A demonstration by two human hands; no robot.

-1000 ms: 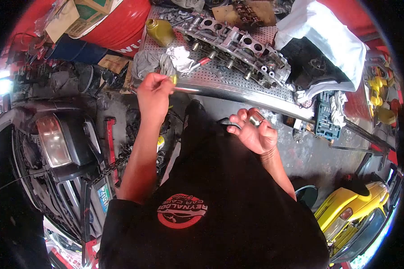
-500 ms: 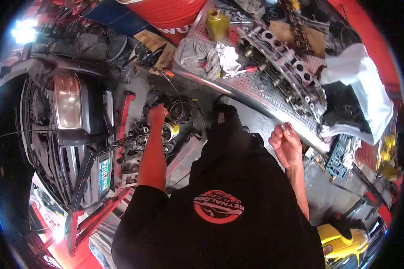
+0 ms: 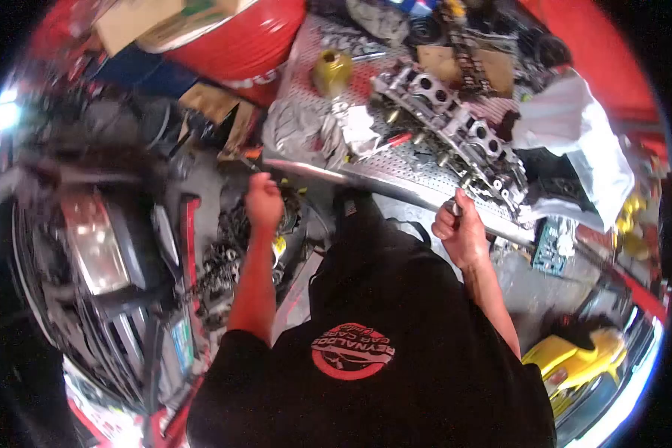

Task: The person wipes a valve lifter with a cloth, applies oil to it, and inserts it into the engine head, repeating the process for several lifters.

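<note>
Right fingers (image 3: 444,223) curled round small silvery metal piece (image 3: 456,210); left fingers (image 3: 260,184) curled, contents unclear. Silver-grey cylinder head (image 3: 459,134) on perforated metal desk (image 3: 407,170).

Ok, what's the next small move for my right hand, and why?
Perhaps raise your right hand slightly over the bench edge, toward the cylinder head. It appears to hold a small metal piece, and the cylinder head's near end lies just past that edge. Your left hand is farther off and blurred, so what it holds is unclear.
</note>
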